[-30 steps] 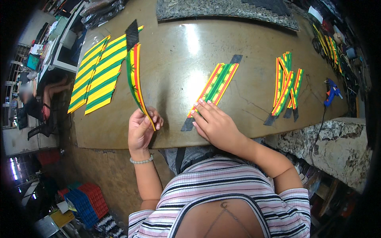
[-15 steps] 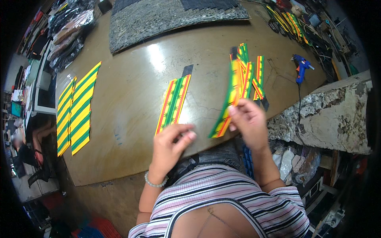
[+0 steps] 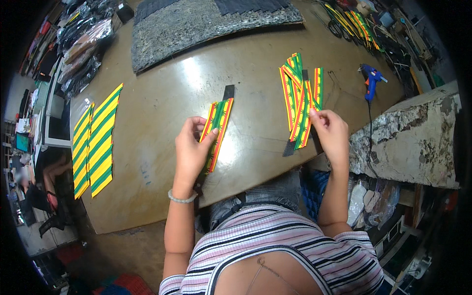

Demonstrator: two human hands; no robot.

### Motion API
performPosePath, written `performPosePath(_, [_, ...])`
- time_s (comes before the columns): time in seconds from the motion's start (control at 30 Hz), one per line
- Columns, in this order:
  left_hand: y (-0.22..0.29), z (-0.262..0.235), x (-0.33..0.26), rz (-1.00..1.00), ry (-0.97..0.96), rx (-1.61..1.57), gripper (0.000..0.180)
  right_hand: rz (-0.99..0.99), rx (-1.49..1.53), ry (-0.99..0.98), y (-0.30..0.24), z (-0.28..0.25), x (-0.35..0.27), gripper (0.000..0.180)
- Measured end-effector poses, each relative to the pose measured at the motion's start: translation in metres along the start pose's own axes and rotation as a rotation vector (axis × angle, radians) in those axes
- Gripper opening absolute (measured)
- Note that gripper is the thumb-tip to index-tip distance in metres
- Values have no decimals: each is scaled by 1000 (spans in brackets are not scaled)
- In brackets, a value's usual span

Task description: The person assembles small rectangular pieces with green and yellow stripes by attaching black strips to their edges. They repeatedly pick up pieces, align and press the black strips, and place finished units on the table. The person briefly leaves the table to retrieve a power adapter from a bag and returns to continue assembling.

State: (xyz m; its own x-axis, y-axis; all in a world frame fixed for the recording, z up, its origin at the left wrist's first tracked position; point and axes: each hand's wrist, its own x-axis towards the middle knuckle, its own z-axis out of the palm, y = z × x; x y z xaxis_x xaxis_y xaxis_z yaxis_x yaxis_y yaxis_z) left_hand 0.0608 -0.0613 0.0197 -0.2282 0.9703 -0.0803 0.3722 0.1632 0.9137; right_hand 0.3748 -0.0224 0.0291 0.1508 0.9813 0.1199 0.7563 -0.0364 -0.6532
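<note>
My left hand is closed on a patterned strip in green, yellow and red, its thumb on top and fingers at the left edge. A black tab sticks out from that strip's far end. To the right, my right hand pinches the right edge of another patterned strip, which lies slanted over a loose pile. Beneath and beside it are several similar strips, some crossing. A black mesh end shows at the pile's near side.
Two striped yellow-green panels lie at the table's left. A blue glue gun rests at the right near a rough concrete ledge. A grey speckled board lies at the back. Plastic-wrapped bundles stand far left.
My right hand has brought its strip from in front of the pile onto it. My left hand has moved forward and taken hold of the middle strip, which has shifted slightly.
</note>
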Motion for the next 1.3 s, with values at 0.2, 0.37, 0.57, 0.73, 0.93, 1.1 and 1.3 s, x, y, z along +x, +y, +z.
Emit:
performPosePath(0.2, [12,-14,-18,-56,-99,-506,45,33,-21,-6,3,11,17,37])
performPosePath(0.37, [15,-28,-29,-73,-158,-640,32,-24,294,212,2,-19,25,10])
performPosePath(0.57, [15,-25,-28,-62,-134,-734,26,-720,15,475,9,-27,40,35])
performPosePath(0.73, [23,-21,-39,-12,-67,-693,24,-751,-604,96,-12,-9,40,40])
performPosePath(0.93, [33,-7,-50,202,46,-402,18,-174,1015,-654,-94,13,-1,49])
performPosePath(1.1, [35,-17,-54,295,113,-219,20,-96,1011,-790,-129,42,-11,20])
performPosePath(1.3, [43,-19,-47,297,88,-213,18,-101,1052,-799,-134,47,-22,17])
